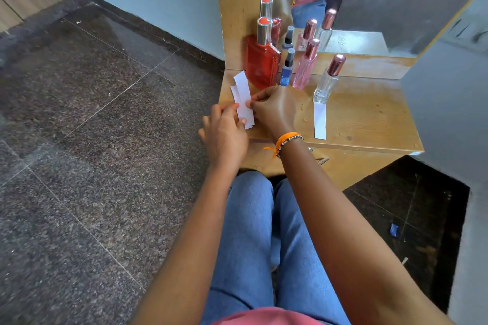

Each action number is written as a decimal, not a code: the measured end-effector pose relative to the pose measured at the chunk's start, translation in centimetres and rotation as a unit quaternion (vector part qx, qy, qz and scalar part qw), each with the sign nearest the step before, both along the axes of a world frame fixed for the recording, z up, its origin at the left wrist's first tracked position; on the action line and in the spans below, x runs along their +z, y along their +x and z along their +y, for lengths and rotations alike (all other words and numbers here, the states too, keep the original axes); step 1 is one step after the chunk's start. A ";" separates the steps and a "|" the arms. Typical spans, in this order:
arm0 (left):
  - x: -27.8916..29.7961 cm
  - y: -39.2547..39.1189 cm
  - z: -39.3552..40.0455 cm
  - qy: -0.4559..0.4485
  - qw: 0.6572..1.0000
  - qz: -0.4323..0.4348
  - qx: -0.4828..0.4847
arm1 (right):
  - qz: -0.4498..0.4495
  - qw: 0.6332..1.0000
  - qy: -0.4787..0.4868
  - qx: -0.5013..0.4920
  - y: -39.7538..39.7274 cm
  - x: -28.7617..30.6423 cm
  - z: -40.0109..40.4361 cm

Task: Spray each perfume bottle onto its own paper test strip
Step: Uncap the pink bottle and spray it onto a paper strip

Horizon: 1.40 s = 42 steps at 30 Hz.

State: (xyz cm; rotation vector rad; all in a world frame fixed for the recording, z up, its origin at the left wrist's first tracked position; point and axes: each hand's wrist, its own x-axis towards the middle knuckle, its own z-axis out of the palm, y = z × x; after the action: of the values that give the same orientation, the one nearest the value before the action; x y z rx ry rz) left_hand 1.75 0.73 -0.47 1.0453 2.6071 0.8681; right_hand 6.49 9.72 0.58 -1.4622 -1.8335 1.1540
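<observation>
Several perfume bottles stand in a row on the wooden shelf [369, 119]: a large red bottle [261, 63], a small blue bottle [286, 71], a slim pink bottle [305, 68] and a clear bottle [326, 84] with a rose cap. One white paper strip [320, 120] lies flat in front of the clear bottle. A small stack of white strips [243, 95] sits at the shelf's left front corner. My left hand [227, 132] and my right hand [274, 111] both pinch this stack from either side.
A mirror [369, 8] behind the bottles doubles them and reflects my arm. The shelf's left edge drops to a dark speckled floor [92, 140]. A grey wall closes in on the right. My knees in jeans sit under the shelf front.
</observation>
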 end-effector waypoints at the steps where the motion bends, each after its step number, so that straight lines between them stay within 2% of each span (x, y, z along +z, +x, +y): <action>1: 0.0 0.0 0.0 -0.001 1.000 0.002 -0.001 | 0.002 1.000 0.007 0.002 0.1 0.1 0.0; 8: 0.8 0.0 0.1 -0.015 1.000 -0.001 -0.017 | 0.091 0.995 0.042 -0.020 2.1 0.5 -1.1; 13: 1.6 1.6 0.3 0.090 0.995 0.018 -0.026 | 0.174 0.984 0.013 -0.042 5.7 0.5 -1.7; 17: 1.8 4.0 1.4 0.152 0.981 -0.074 -0.099 | 0.189 0.979 -0.005 -0.073 9.2 0.3 -1.7; 20: 1.7 5.7 2.2 0.135 0.966 -0.180 -0.130 | 0.198 0.977 -0.015 -0.080 11.4 0.4 -1.2; 24: 2.0 7.4 3.0 0.140 0.929 -0.315 -0.137 | 0.240 0.966 -0.034 -0.085 13.2 0.6 -0.8; 29: 1.7 8.0 4.0 0.128 0.936 -0.294 -0.146 | 0.255 0.961 -0.042 -0.097 14.3 0.6 -0.3; 32: 1.5 8.2 4.5 0.113 0.944 -0.271 -0.151 | 0.232 0.964 -0.018 -0.127 14.6 0.2 0.2; 36: 1.1 8.2 4.7 0.121 0.949 -0.250 -0.147 | 0.094 0.978 0.076 -0.172 14.8 -0.6 1.7; 42: 0.8 7.8 4.7 0.119 0.950 -0.248 -0.149 | -0.059 0.975 0.153 -0.149 14.6 -1.7 2.8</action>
State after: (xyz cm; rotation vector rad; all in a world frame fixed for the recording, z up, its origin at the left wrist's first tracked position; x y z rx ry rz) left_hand 9.51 5.45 0.36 1.0710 1.9101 1.2035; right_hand 21.12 12.55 -1.10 -1.5788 -1.7034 0.6213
